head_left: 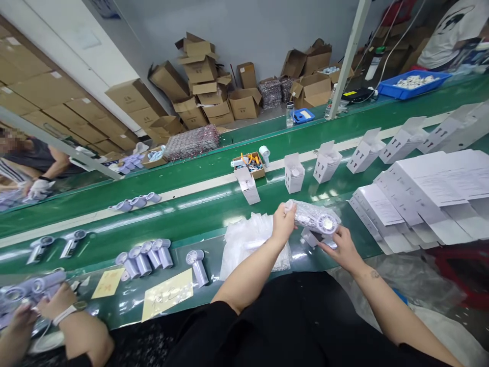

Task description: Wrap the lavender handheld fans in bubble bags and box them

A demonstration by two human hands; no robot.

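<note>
Head view: the person's left hand [283, 224] grasps the handle end of a wrapped fan [311, 216], a lilac handheld piece in clear bubbly plastic; the fan lies aslant in the air over the near edge of the green workbench [202, 206], its round head pointing toward the right hand [343, 248]; the right hand has its thumb and fingers close together just below that head, beside a small white piece [310, 237] under the wrap; the view is poor at that spot, so it cannot be told whether those fingers pinch the plastic, the white piece or neither.

Just left of the wrapped fan, a loose heap of clear plastic bags [240, 239] lies partly behind the left forearm; farther left, a single lilac fan [197, 267] rests with its handle on a yellow handwritten sheet [168, 296], and a cluster of lilac fans [145, 257] lies near a smaller yellow sheet [108, 283]; beyond the hands, a row of white boxes [294, 176] stands with flaps up; one of them stands before a small carton of tools [262, 172]; to the right, white cartons with printed sheets [412, 199] are packed side by side in overlapping rows; at the lower left, a co-worker's hands [57, 304] are at more lilac fans; brown cardboard boxes [244, 104] are piled along the far wall.
</note>
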